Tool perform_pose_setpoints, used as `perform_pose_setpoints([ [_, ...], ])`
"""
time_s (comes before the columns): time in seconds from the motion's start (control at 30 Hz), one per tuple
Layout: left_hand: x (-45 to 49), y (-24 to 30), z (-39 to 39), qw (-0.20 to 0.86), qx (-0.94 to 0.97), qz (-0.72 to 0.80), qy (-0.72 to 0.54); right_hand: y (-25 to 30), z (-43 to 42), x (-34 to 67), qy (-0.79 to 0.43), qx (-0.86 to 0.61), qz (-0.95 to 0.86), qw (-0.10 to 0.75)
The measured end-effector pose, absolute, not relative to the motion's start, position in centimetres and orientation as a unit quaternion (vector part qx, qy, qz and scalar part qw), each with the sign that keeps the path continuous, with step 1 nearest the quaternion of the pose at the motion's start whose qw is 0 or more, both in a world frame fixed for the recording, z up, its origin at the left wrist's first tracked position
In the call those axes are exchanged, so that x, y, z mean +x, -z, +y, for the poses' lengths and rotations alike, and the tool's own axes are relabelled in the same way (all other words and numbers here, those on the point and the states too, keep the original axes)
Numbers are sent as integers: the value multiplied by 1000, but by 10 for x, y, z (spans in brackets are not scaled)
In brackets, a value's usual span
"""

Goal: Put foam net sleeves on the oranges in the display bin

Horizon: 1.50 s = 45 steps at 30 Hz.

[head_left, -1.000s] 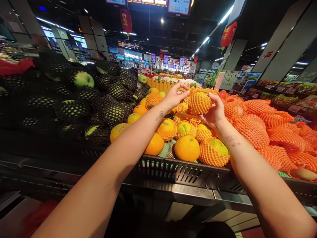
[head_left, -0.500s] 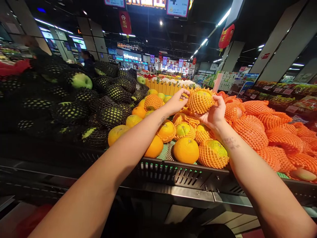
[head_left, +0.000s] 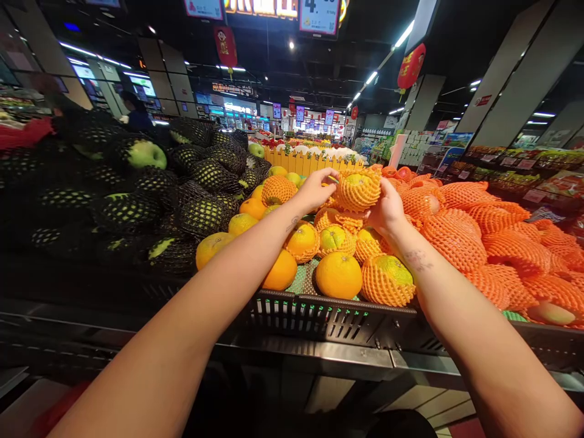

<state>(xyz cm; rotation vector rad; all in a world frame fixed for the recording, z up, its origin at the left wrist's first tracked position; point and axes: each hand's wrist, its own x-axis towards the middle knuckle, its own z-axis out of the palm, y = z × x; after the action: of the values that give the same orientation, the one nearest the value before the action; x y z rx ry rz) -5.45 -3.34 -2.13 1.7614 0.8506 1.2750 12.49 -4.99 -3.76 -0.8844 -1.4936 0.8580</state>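
Both my arms reach over a produce stand. My right hand (head_left: pixel 385 210) cups an orange in an orange foam net (head_left: pixel 359 189) from below and the right, fingers wrapped round it. My left hand (head_left: pixel 314 190) pinches the net's left edge with its fingertips. The netted orange is held above a heap of oranges (head_left: pixel 338 274), some bare, some in foam nets, lying in a black slotted bin (head_left: pixel 319 316).
Green fruit in black nets (head_left: pixel 137 182) is piled to the left. Fruit in orange nets (head_left: pixel 493 243) fills the right side. A metal shelf edge (head_left: pixel 319 353) runs below the bin. A yellow fence display (head_left: pixel 310 159) and shop aisles lie behind.
Both hands with the netted orange have shifted slightly left and lower in view. My left fingers have closed onto the net's edge.
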Motion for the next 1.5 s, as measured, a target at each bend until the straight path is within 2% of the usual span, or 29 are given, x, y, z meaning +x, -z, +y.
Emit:
perform_pose_setpoints([
  [0.1,-51,21,-45,552,641,282,-452,34,-54,124,-319,-360,-655,583],
  [0.17,-49,22,-51,591,625,253,-442,33,-58,122,-322,-338,-672,575],
  [0.33,-48,30,-46,566,619,242,-488,34,-56,120,-332,-311,-683,571],
  [0.47,-48,36,-36,514,645,228,-517,35,-50,122,-257,-343,-664,612],
  [0.7,-52,29,-43,430,667,233,-563,23,-64,119,-134,-336,-700,616],
  [1.07,-53,22,-42,430,665,217,-571,21,-60,128,-304,-347,-683,566],
  [1.23,-55,28,-39,422,735,221,-482,28,-52,130,-286,-356,-616,641],
  [1.3,-55,29,-38,423,742,222,-470,28,-51,131,-302,-357,-602,648],
  [1.5,-58,23,-44,457,687,255,-505,25,-62,131,-400,-366,-641,543],
])
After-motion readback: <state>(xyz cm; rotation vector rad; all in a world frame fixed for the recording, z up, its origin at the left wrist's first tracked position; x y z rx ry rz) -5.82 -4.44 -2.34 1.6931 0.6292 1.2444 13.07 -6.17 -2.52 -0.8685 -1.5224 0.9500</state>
